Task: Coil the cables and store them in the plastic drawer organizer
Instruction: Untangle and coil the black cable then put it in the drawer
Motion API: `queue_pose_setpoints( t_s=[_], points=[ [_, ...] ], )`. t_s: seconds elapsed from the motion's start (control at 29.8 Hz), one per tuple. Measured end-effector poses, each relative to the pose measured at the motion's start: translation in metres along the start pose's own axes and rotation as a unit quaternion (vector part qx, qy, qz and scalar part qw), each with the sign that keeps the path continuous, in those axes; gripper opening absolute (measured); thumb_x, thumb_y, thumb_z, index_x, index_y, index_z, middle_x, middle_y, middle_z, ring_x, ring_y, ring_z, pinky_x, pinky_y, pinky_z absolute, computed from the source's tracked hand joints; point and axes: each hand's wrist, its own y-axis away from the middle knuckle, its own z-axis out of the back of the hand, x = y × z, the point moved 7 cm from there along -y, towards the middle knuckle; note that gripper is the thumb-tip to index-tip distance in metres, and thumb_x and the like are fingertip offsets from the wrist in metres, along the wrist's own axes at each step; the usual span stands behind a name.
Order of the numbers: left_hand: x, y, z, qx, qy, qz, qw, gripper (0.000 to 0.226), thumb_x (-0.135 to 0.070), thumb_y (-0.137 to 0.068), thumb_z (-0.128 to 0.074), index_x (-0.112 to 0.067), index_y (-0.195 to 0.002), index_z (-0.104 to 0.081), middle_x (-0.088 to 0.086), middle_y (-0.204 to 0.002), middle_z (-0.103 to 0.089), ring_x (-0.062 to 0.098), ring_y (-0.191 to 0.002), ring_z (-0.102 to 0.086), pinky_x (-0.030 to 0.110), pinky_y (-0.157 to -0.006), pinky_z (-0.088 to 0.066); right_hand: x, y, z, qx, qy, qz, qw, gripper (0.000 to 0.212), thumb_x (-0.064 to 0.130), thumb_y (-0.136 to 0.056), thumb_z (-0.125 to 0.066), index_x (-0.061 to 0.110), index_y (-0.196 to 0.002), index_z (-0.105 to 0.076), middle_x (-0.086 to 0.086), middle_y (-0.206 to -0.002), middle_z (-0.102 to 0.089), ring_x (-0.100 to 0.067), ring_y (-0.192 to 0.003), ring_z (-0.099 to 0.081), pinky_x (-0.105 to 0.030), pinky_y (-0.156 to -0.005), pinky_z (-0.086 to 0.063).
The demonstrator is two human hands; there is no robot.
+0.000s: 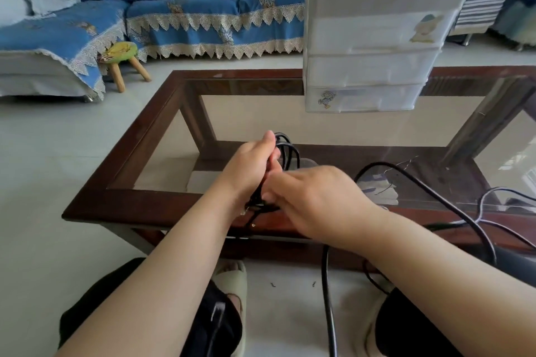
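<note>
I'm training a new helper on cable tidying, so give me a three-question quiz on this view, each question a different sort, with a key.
1. True or false: the left hand holds the black cable coil upright above the glass table.
2. Multiple choice: where does the plastic drawer organizer stand? A) on the floor B) on the far side of the table C) on the sofa.
3. Fill in: the right hand works at the ____ end of the coil.

Key: 1 true; 2 B; 3 lower. All visible drawers look closed, and a loose black cable trails over the table edge on the right.
</note>
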Motion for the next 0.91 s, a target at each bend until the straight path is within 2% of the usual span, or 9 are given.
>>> queue_pose_setpoints(
  t_s=[0.1,0.2,0.3,0.44,0.54,0.6,0.74,0.84,0.91],
  points=[
    [0.004,0.002,-0.008,0.044,-0.003,0.019,0.999,0.044,-0.038,-0.102,-0.035,-0.012,-0.07,-0.052,0.001,-0.054,-0.045,0.017,-0.046,-0.046,0.029,-0.049,-0.038,-0.016,-0.005,0.008,-0.024,0.0,-0.034,0.999,0.023,0.033,-0.09,-0.043,0.015,-0.103,-0.052,0.006,-0.064,-0.065,-0.023,-0.047,-0.055,-0.025,-0.039,-0.034],
    [0.006,0.007,-0.02,0.127,0.064,0.054,0.988,0.045,-0.032,-0.102,-0.034,-0.01,-0.067,-0.05,0.001,-0.046,-0.038,0.014,-0.035,-0.037,0.024,-0.039,-0.032,-0.034,-0.008,0.011,-0.024,-0.012,-0.1,0.995,0.032,0.05,-0.088,-0.035,0.024,-0.106,-0.036,0.006,-0.06,-0.061,-0.022,-0.046,-0.052,-0.027,-0.042,-0.037],
    [0.01,0.01,-0.025,0.191,0.14,0.106,0.966,0.052,-0.046,-0.097,-0.036,-0.022,-0.051,-0.043,-0.003,-0.043,-0.028,0.007,-0.03,-0.023,0.018,-0.034,-0.023,-0.059,-0.008,0.015,-0.012,-0.007,-0.19,0.982,0.055,0.066,-0.08,-0.036,0.017,-0.104,-0.042,0.004,-0.054,-0.051,-0.021,-0.048,-0.048,-0.031,-0.047,-0.038],
    [0.009,0.01,-0.027,0.244,0.169,0.119,0.947,0.043,-0.053,-0.089,-0.041,-0.023,-0.059,-0.046,-0.007,-0.042,-0.022,0.003,-0.03,-0.015,0.017,-0.034,-0.011,-0.078,-0.004,0.015,0.033,0.01,-0.284,0.958,0.065,0.081,-0.064,-0.043,0.022,-0.091,-0.043,0.006,-0.064,-0.055,-0.018,-0.059,-0.053,-0.03,-0.054,-0.04],
    [0.004,0.011,-0.026,0.271,0.16,0.086,0.945,0.042,-0.059,-0.084,-0.048,-0.021,-0.067,-0.048,-0.009,-0.043,-0.024,0.002,-0.031,-0.017,0.016,-0.033,-0.014,-0.084,-0.004,0.011,0.047,-0.106,-0.307,0.945,0.064,0.078,-0.056,-0.049,0.022,-0.087,-0.046,0.009,-0.058,-0.049,-0.004,-0.049,-0.046,-0.026,-0.05,-0.035],
    [-0.001,0.011,-0.021,0.271,0.156,0.053,0.949,0.043,-0.057,-0.078,-0.061,-0.017,-0.071,-0.047,-0.01,-0.043,-0.026,0.0,-0.031,-0.018,0.014,-0.033,-0.016,-0.09,0.0,0.004,0.073,-0.192,-0.308,0.929,0.055,0.069,-0.061,-0.063,0.024,-0.088,-0.047,0.01,-0.058,-0.047,-0.003,-0.046,-0.042,-0.022,-0.051,-0.033],
    [-0.008,0.006,-0.001,0.212,0.185,0.003,0.96,0.046,-0.042,-0.07,-0.079,-0.019,-0.064,-0.039,-0.01,-0.042,-0.029,0.001,-0.03,-0.022,0.013,-0.033,-0.018,-0.1,0.011,-0.01,0.154,-0.266,-0.324,0.895,0.044,0.05,-0.067,-0.077,0.036,-0.095,-0.045,0.015,-0.081,-0.056,-0.005,-0.068,-0.051,-0.023,-0.067,-0.039],
    [-0.014,0.0,0.014,0.137,0.21,-0.015,0.968,0.046,-0.033,-0.084,-0.069,-0.02,-0.057,-0.034,-0.01,-0.039,-0.026,0.002,-0.029,-0.019,0.013,-0.034,-0.015,-0.089,0.018,-0.021,0.212,-0.299,-0.313,0.876,0.065,0.044,-0.067,-0.081,0.029,-0.117,-0.043,0.014,-0.083,-0.06,-0.003,-0.074,-0.057,-0.022,-0.07,-0.044],
    [-0.018,-0.002,0.023,0.098,0.217,-0.032,0.971,0.046,-0.034,-0.087,-0.061,-0.019,-0.058,-0.028,-0.01,-0.039,-0.025,0.003,-0.03,-0.019,0.015,-0.034,-0.014,-0.076,0.024,-0.032,0.27,-0.321,-0.299,0.857,0.09,0.041,-0.065,-0.083,0.029,-0.136,-0.029,0.01,-0.084,-0.067,-0.004,-0.078,-0.062,-0.026,-0.076,-0.049]
  ],
)
